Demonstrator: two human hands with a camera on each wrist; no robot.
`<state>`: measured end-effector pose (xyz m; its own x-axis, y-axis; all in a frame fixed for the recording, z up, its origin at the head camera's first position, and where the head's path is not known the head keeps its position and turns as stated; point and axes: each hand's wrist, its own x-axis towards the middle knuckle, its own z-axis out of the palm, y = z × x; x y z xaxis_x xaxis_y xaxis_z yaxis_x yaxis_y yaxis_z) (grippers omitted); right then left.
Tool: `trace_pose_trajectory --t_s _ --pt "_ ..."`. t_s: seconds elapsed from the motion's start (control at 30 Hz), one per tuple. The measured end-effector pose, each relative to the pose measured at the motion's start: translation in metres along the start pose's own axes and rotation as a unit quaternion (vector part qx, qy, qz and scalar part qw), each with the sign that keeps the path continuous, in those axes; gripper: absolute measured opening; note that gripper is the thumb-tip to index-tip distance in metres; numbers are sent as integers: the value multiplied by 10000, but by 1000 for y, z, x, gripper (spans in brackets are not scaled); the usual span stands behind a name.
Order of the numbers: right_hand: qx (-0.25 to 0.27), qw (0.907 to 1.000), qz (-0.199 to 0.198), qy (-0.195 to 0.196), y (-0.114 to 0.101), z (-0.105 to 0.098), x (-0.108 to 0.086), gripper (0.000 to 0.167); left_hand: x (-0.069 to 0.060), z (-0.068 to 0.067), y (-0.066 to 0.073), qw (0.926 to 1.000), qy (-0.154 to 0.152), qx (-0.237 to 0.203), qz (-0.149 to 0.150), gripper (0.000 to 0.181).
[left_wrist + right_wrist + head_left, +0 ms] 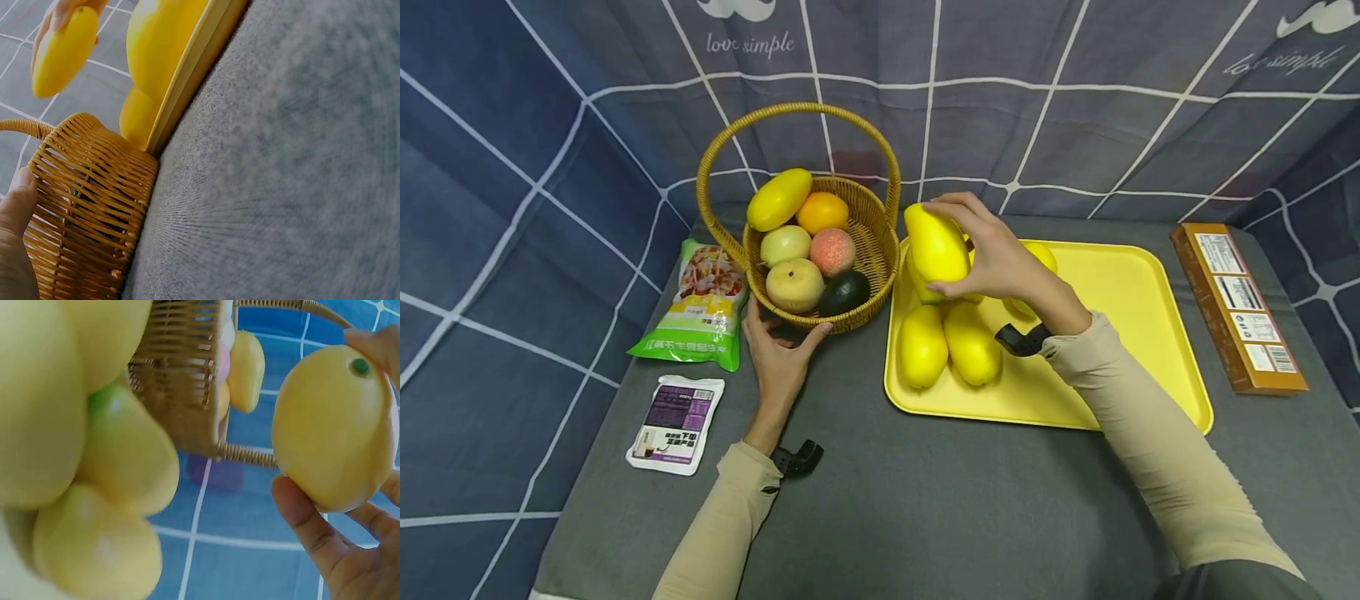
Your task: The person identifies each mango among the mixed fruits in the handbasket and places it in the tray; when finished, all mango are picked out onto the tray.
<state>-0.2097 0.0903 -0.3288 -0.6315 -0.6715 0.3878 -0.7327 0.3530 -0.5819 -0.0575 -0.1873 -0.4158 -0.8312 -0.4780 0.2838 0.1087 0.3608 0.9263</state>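
My right hand (988,246) grips a yellow mango (937,243) between thumb and fingers, above the left part of a yellow tray (1120,333). In the right wrist view the mango (334,428) shows a green stem spot. Several more mangoes (923,346) lie on the tray under and beside the hand. My left hand (781,358) rests its spread thumb and fingers against the near side of a wicker basket (880,237); some fingertips are hidden. Inside the basket are a mango (779,200), an orange (823,213), a peach (832,252), an avocado (845,292) and two pale round fruits (795,286).
A green and yellow food bag (700,312) lies left of the basket, with a white and purple pouch (676,425) nearer me. The basket's tall handle (801,108) arches over it. Right of the tray lies a long brown box (1240,308). Grey tiled-pattern curtains (985,125) close off the back.
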Motion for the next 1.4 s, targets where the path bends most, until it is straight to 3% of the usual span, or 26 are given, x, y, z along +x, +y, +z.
trace_pose_trajectory --t_s 0.33,0.6,0.7,0.97,1.17,1.4 --pt "-435 9978 345 371 15 -28 -39 97 0 1 -1 10000 -5 -11 -23 104" --pt "-689 9936 802 386 29 -46 -72 98 -1 1 -2 10000 -40 89 -4 103" --pt "-697 9924 930 403 33 -49 -82 97 1 2 -8 9999 8 112 60 104" --pt "-823 9871 1258 544 44 -57 -100 99 8 3 -41 9998 86 198 -14 109" --pt "-784 9818 1555 759 60 -67 -114 97 7 1 -44 9997 136 190 64 109" --pt "-970 9674 2160 894 75 -80 -139 95 7 2 -41 9998 44 203 28 108"
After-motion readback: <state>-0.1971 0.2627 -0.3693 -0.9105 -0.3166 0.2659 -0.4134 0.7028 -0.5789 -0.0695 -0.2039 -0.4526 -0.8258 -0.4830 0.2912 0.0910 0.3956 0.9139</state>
